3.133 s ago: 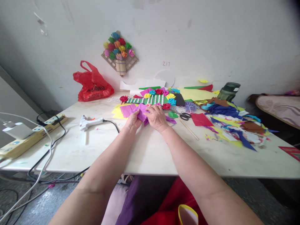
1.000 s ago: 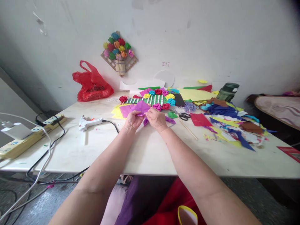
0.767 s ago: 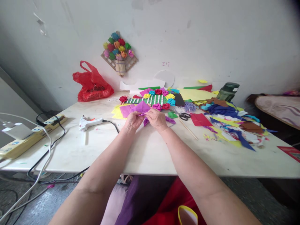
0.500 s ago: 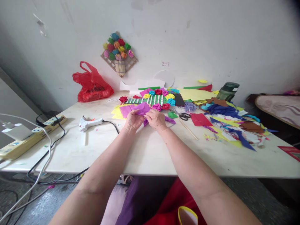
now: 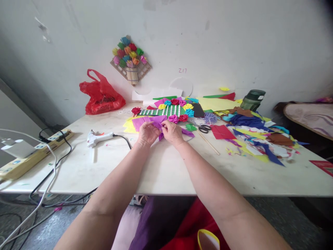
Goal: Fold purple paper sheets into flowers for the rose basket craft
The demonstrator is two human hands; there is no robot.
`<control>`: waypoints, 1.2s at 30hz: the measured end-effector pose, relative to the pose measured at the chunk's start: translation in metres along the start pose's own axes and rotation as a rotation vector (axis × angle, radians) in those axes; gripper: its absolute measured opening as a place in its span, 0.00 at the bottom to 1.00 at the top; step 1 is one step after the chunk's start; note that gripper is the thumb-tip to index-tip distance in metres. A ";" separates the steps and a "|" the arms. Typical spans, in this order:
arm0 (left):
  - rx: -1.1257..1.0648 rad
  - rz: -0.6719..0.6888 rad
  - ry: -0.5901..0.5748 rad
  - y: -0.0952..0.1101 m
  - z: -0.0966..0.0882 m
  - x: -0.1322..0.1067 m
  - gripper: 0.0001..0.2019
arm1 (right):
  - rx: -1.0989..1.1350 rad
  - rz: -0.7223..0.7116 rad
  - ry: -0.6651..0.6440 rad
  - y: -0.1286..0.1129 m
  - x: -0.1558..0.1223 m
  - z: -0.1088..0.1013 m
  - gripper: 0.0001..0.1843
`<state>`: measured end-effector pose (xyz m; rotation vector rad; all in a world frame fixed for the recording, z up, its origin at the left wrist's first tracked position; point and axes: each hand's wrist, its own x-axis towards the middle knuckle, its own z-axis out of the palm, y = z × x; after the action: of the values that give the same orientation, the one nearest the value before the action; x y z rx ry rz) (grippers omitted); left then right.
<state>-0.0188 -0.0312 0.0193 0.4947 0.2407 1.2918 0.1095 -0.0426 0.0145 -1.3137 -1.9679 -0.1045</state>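
My left hand (image 5: 148,133) and my right hand (image 5: 171,132) meet over the middle of the table, fingers pinched on a piece of purple paper (image 5: 157,121). Part of that paper is hidden by my fingers. Behind them lies a green and white striped panel (image 5: 169,110) edged with paper roses, among them a red rose (image 5: 135,110) at its left end and a magenta rose (image 5: 173,119) close to my right hand. Yellow paper (image 5: 130,125) lies left of my left hand. To the right are a green paper piece (image 5: 190,127), black-handled scissors (image 5: 204,128) and a thin wooden stick (image 5: 209,143).
A white glue gun (image 5: 99,138) rests on the left, its cord running to a power strip (image 5: 39,152). A red plastic bag (image 5: 102,97) stands behind it. Paper scraps (image 5: 260,135) and a dark green bottle (image 5: 253,100) occupy the right side. A flower craft (image 5: 131,60) hangs on the wall.
The purple paper between my hands has shifted lower and looks more gathered at my fingertips. Both hands stay in nearly the same place.
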 end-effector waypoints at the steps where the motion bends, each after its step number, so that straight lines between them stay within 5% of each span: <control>1: 0.002 -0.002 0.009 0.000 0.000 0.000 0.05 | 0.008 0.005 0.000 0.000 0.000 0.000 0.11; 13: 0.178 0.097 0.108 -0.007 0.008 -0.001 0.10 | 0.070 0.043 -0.014 -0.002 -0.001 -0.002 0.12; 25: 0.261 0.129 0.063 -0.011 -0.008 0.010 0.08 | 0.066 0.061 0.005 -0.005 -0.002 -0.003 0.11; 30: 0.288 0.177 0.071 -0.010 -0.008 0.010 0.07 | 0.147 0.102 0.128 0.000 0.000 -0.010 0.12; 36: 0.272 0.196 0.089 -0.009 -0.006 0.009 0.08 | 0.295 0.319 0.289 0.016 0.007 -0.013 0.17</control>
<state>-0.0109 -0.0226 0.0104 0.7061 0.4549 1.4824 0.1283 -0.0362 0.0228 -1.3152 -1.4514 0.1396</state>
